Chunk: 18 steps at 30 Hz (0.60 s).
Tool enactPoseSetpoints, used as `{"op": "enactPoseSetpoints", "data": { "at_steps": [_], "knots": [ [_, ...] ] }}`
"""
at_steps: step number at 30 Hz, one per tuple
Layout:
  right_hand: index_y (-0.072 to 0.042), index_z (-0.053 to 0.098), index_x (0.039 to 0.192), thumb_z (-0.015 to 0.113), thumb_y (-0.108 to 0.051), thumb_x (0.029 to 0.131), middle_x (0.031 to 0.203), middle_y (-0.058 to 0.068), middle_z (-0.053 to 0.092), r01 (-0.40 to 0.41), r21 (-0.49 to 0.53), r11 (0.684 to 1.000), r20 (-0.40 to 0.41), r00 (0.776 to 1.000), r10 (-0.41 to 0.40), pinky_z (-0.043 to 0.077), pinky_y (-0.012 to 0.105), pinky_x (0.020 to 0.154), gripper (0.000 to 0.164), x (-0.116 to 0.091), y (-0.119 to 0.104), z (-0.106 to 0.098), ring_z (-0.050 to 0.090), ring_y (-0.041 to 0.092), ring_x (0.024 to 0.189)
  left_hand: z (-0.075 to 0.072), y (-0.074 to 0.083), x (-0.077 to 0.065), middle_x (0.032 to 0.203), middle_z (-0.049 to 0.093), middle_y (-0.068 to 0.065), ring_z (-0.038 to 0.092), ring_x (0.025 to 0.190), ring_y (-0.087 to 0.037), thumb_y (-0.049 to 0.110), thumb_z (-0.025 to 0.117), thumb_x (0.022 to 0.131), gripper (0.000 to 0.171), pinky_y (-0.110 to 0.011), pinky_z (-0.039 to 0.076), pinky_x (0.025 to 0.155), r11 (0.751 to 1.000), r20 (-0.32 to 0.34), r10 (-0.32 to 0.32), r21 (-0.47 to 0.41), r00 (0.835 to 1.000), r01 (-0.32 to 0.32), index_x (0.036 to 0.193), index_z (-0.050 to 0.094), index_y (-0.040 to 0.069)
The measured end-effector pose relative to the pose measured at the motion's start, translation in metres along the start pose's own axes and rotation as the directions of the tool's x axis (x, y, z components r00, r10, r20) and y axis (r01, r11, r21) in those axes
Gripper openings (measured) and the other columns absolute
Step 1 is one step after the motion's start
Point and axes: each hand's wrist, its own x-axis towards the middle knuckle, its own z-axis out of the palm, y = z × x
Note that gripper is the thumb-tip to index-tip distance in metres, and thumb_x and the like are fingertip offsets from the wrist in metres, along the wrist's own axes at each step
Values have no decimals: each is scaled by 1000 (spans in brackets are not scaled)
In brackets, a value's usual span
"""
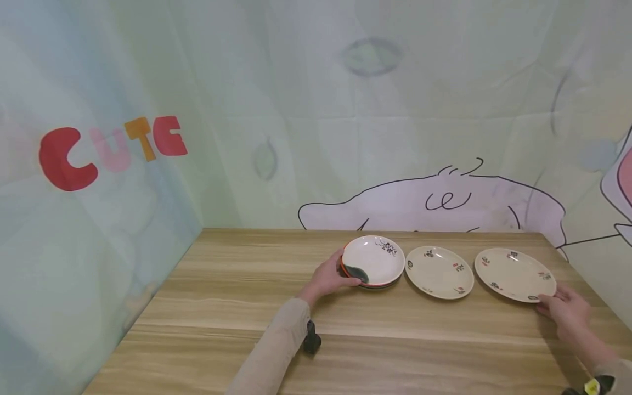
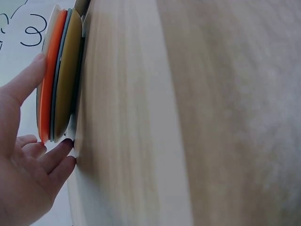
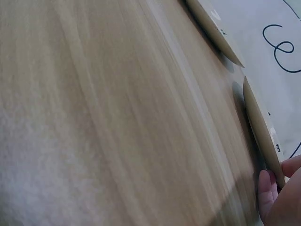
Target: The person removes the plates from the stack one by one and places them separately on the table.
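At the left of the row, a small stack of dishes stands on the table, topped by a white dish (image 1: 373,260) with a dark floral print and green leaf. My left hand (image 1: 332,278) holds the stack's near-left edge, thumb at the front rim. Seen from the side, an orange layer (image 2: 52,75) lies above a dark-edged ochre dish (image 2: 68,77), with the fingers (image 2: 59,157) around the lower edge. My right hand (image 1: 568,308) pinches the near-right rim of a cream oval plate (image 1: 515,275), thumb on top and fingers (image 3: 265,190) underneath.
Between the stack and the right plate lies another cream oval plate (image 1: 439,274) with small printed motifs. Behind the wooden table (image 1: 237,274) hangs a pale printed curtain (image 1: 276,137), and its left part bears coloured letters.
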Motion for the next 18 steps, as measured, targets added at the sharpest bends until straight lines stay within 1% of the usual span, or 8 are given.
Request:
{"op": "enactPoseSetpoints", "data": {
  "at_steps": [1, 2, 8, 13, 18],
  "knots": [
    [6, 5, 140, 44, 7, 87, 137, 32, 28, 0, -22, 1000, 9, 1000, 0, 51, 15, 56, 66, 1, 1, 0, 45, -13, 55, 0, 0, 0, 137, 43, -11, 39, 126, -24, 33, 80, 67, 92, -40, 31, 104, 1000, 1, -1, -2, 1000, 1, 141, 30, 11],
    [7, 4, 139, 44, 6, 87, 142, 31, 15, 6, -44, 999, 19, 1000, -5, 51, 15, 56, 65, 2, 2, -1, 45, -14, 55, 0, 0, 0, 137, 44, -11, 39, 126, -24, 33, 80, 67, 92, -39, 31, 104, 1000, 1, -1, -4, 1000, 1, 141, 30, 11],
    [9, 6, 138, 46, 6, 86, 140, 33, 16, 16, -86, 996, 23, 1000, -14, 52, 17, 58, 66, 4, 6, -2, 47, -12, 54, 1, -2, 1, 134, 46, -12, 42, 124, -23, 33, 80, 67, 92, -39, 32, 104, 1000, 4, 2, -9, 1000, -2, 141, 29, 9],
    [8, 8, 139, 47, 5, 87, 140, 33, 18, 16, -125, 992, 21, 1000, -13, 51, 14, 57, 65, 3, 6, -1, 44, -14, 54, 1, -1, 0, 135, 46, -12, 42, 124, -23, 33, 80, 67, 92, -39, 32, 104, 1000, 3, 0, -14, 1000, 0, 141, 30, 9],
    [10, 8, 138, 47, 4, 87, 139, 36, 19, 26, -148, 989, 21, 1000, -23, 51, 13, 57, 64, 2, 7, -1, 44, -14, 54, 1, -1, 0, 137, 44, -11, 41, 125, -23, 33, 80, 67, 92, -39, 32, 104, 1000, -3, -6, -8, 1000, 6, 141, 30, 10]
  ]
}}
